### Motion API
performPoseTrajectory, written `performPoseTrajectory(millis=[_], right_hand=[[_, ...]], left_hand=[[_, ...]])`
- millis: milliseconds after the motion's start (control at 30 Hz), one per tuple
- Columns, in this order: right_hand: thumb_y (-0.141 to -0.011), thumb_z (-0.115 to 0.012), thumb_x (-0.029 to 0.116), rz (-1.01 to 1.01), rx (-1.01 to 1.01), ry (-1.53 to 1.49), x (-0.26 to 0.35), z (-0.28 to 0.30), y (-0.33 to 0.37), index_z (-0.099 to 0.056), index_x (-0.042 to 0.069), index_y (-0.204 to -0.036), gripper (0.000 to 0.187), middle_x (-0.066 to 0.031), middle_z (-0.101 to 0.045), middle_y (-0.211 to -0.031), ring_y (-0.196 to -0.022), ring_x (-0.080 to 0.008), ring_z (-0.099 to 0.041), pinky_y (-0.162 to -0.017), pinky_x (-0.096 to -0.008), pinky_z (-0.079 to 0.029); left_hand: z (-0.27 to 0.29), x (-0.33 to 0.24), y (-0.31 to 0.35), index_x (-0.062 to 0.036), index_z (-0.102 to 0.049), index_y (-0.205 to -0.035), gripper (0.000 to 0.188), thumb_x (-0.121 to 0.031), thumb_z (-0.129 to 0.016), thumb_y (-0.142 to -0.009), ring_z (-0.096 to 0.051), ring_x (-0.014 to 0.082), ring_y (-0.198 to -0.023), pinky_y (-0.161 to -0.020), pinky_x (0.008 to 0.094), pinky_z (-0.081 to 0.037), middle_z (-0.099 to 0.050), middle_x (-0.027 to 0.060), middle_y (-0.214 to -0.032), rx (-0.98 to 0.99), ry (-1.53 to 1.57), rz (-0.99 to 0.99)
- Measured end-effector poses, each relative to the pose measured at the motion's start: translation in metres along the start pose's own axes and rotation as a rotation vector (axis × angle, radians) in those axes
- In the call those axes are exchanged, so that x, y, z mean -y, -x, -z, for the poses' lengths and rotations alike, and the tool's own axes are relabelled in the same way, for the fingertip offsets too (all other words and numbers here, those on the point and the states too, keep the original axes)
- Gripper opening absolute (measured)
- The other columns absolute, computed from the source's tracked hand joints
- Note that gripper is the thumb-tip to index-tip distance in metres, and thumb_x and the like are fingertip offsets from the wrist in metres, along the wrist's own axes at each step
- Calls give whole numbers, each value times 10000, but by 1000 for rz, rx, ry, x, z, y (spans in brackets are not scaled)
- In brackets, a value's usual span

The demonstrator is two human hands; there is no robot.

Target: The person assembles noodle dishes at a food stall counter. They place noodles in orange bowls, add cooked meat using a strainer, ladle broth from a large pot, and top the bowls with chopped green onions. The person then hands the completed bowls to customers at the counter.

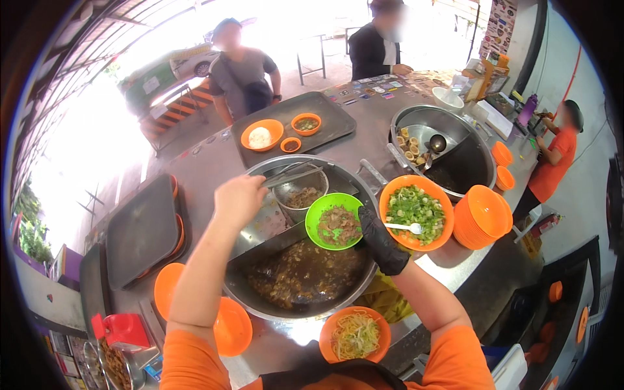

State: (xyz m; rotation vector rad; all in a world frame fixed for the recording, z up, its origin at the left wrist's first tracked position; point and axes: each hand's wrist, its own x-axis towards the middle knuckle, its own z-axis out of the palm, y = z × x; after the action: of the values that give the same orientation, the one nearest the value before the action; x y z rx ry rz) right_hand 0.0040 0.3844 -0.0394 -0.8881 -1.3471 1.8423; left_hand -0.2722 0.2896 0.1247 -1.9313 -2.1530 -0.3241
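In my bare left hand (pixel 238 198) is a pair of metal tongs (pixel 294 176), its tips reaching over a wire strainer (pixel 278 193). Cooked meat (pixel 303 197) lies in the strainer, at the far side of a large divided pot (pixel 232 286). My right hand (pixel 383 242), in a black glove, grips the rim of a green bowl (pixel 314 224). Sliced meat (pixel 338 225) fills part of that bowl, which I hold above the pot. Below it, brown broth (pixel 296 276) with bits in it fills the near compartment. Right of my glove sits an orange bowl of chopped scallions (pixel 416 207) with a white spoon (pixel 406 227).
A dark tray (pixel 331 120) carries a bowl of rice (pixel 260 137) and two smaller bowls. Another divided pot (pixel 478 123) holds a ladle (pixel 437 143). Stacked orange bowls (pixel 481 218) stand right; a sprout bowl (pixel 355 335) is near me. Two people face the counter; another stands far right.
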Motion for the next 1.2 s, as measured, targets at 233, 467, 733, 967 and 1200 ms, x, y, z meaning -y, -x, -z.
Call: performPoseTrajectory(millis=[233,467,733,967,1200], right_hand=[[-1032,-535,312,148,-89,180,9,23,29,-586,-47,-1217,407,-101,-667,-1059,-982,-142,-580,-889,-279,-478],[-1037,-532,317,-39,-183,322,52,-28,58,-567,-1,-1302,415,-24,-630,-1163,-1052,-106,-561,-930,-266,-461],[-1013,-527,303,292,346,623,73,-184,80,-609,-9,-1222,385,-178,-672,-1089,-1016,-280,-632,-891,-360,-480],[-1034,-448,303,267,682,462,71,-410,144,-605,-18,-1157,378,-122,-645,-1021,-929,-221,-633,-780,-346,-512],[-1060,-362,334,155,623,376,52,-592,182,-583,-6,-1100,408,-135,-631,-857,-633,-179,-631,-468,-308,-500]], left_hand=[[-97,14,20,-136,-708,-1108,282,-306,-638,-893,-679,298,-939,-807,435,-538,-709,94,-966,44,51,230],[12,16,99,-134,-690,-1179,343,-313,-669,-888,-672,305,-941,-811,423,-526,-701,114,-975,-286,313,262],[146,60,340,10,-546,-1339,405,-166,-616,-980,-633,125,-955,-801,302,-515,-669,87,-1116,-1038,1361,366],[202,127,550,4,-489,-1368,384,-192,-513,-1039,-594,125,-922,-834,281,-478,-639,91,-1120,-1496,1186,570],[208,156,689,9,-549,-1237,301,-215,-508,-1039,-559,119,-911,-812,276,-450,-627,74,-1100,-1576,1095,800]])
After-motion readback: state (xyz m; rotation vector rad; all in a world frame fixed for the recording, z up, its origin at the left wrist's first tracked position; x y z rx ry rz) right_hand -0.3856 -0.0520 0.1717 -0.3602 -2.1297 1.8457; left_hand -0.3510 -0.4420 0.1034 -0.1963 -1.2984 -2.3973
